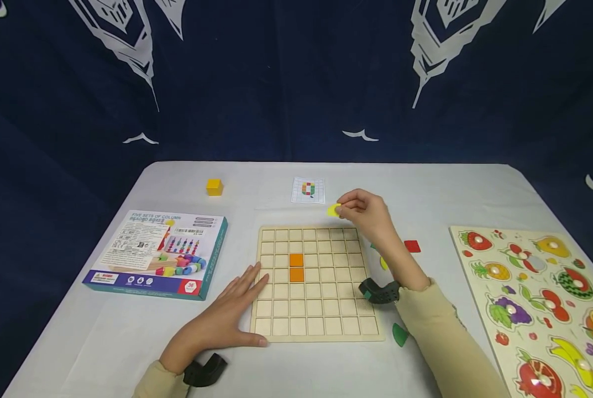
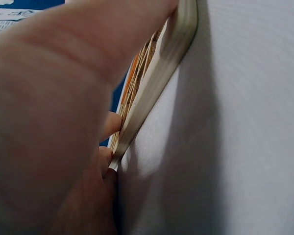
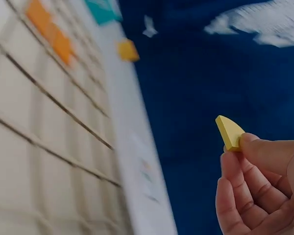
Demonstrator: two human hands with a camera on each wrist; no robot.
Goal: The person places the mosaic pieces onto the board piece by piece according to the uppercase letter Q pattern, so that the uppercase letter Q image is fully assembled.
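Note:
A wooden grid board (image 1: 318, 326) lies in the middle of the table, two orange squares (image 1: 296, 267) set one above the other in its cells. The right hand (image 1: 371, 218) pinches a yellow piece (image 1: 333, 210) just beyond the board's far edge; the right wrist view shows that piece (image 3: 229, 133) as a wedge with one curved side, between thumb and fingers (image 3: 257, 181). Along the board's left edge rests the left hand (image 1: 226, 318), its fingers spread and straight. In the left wrist view its thumb and fingertips touch the board's side (image 2: 149, 95).
Behind the board lies a small pattern card (image 1: 308, 190). A yellow cube (image 1: 214, 187) and a boxed set (image 1: 154, 254) are at left. Right of the board are a red piece (image 1: 412, 246), a green piece (image 1: 399, 335), a partly hidden yellow piece (image 1: 383, 263) and a fruit puzzle board (image 1: 525, 276).

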